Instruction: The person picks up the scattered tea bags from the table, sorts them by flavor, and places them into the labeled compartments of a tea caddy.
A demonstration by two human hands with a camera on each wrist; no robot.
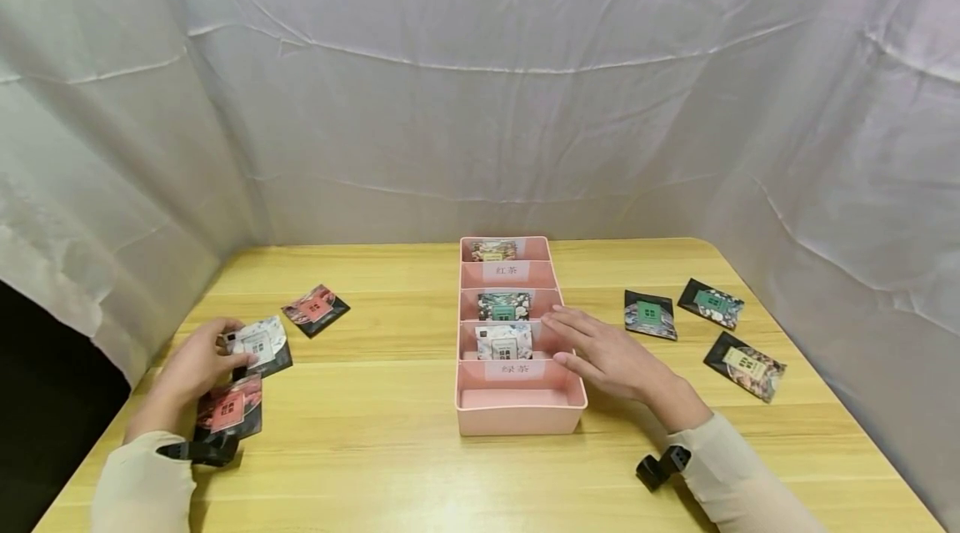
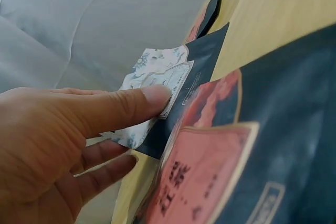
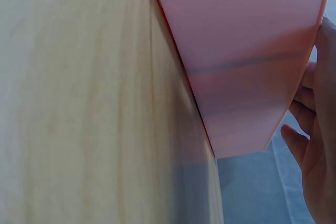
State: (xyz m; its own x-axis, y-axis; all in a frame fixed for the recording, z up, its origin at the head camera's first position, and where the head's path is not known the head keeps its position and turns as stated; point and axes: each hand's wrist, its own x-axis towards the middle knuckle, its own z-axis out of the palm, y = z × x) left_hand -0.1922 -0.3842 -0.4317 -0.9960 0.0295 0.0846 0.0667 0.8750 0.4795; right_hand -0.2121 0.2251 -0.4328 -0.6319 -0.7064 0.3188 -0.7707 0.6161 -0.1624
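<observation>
My left hand (image 1: 191, 366) pinches a white-and-black tea sachet (image 1: 264, 341) at the left of the table. In the left wrist view the thumb lies across the sachet's pale label (image 2: 181, 80), with other fingers behind and below it. Close under this hand is a red-labelled tea sachet (image 1: 242, 406). My right hand (image 1: 615, 354) rests with extended fingers on the right rim of a pink divided box (image 1: 517, 421). The right wrist view has the box's outer wall (image 3: 241, 40) beside the fingers. Inside stand a white sachet (image 1: 504, 339), a green-labelled sachet (image 1: 504, 305) and a yellow-labelled sachet (image 1: 493, 249).
Another red-labelled sachet (image 1: 316, 309) lies farther back on the left. On the right lie two green-labelled sachets, one nearer the box (image 1: 649, 314) and another sachet (image 1: 712, 303) beyond, plus a yellow-labelled sachet (image 1: 746, 366). Grey cloth (image 1: 480, 141) surrounds the wooden table (image 1: 360, 433).
</observation>
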